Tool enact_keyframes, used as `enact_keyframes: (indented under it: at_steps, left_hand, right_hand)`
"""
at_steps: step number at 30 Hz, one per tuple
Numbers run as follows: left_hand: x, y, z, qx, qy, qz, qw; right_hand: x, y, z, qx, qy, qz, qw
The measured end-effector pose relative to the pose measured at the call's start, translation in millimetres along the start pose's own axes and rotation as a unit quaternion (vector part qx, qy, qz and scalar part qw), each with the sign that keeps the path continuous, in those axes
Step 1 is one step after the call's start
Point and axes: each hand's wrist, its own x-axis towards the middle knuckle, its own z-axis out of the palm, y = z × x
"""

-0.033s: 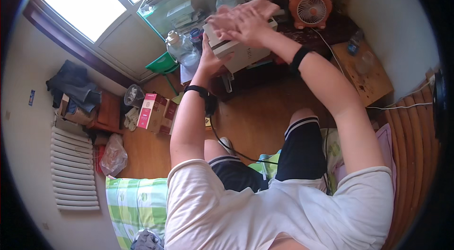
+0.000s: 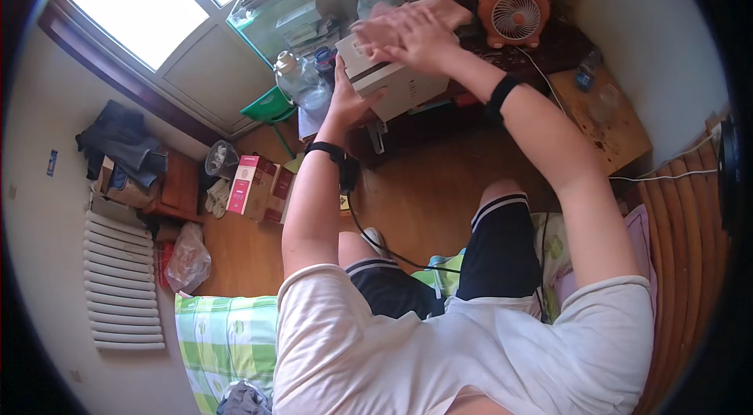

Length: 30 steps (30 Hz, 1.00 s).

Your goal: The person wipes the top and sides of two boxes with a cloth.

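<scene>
A white box (image 2: 412, 95) with a dark slit along its side is held at the edge of a dark desk. My left hand (image 2: 351, 98) grips its left side, thumb and fingers spread around the corner. Over the box top lies a pink cloth (image 2: 444, 7), pressed down by my right hand (image 2: 423, 42). That hand's fingers rest on the cloth and are a little blurred. Both wrists wear black bands.
Left of the box stand a clear plastic jug (image 2: 298, 78) and a dark bottle (image 2: 325, 62). A glass tank (image 2: 274, 27) is behind. An orange fan (image 2: 518, 13) sits at right, its white cord trailing down. Cartons (image 2: 255, 186) and a green stool (image 2: 269, 107) stand on the left.
My right hand and the pink cloth have shifted slightly to the right across the box top. The left hand and the box stay put.
</scene>
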Motion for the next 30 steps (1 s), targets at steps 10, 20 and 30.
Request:
enact_keyframes:
  at_steps: [10, 20, 30]
  left_hand:
    - [-5.0, 9.8, 0.1, -0.019, 0.01, -0.074, 0.997]
    - [-7.2, 39.7, -17.3, 0.088, 0.0, -0.072, 0.994]
    - [51.7, 126.9, 10.0, 0.454, -0.136, -0.061, 0.878]
  right_hand:
    - [-13.4, 52.7, 13.0, 0.276, 0.063, 0.213, 0.935]
    - [-7.9, 31.2, -2.6, 0.327, 0.034, 0.288, 0.9]
    - [-13.7, 30.3, 5.2, 0.301, 0.072, 0.322, 0.895]
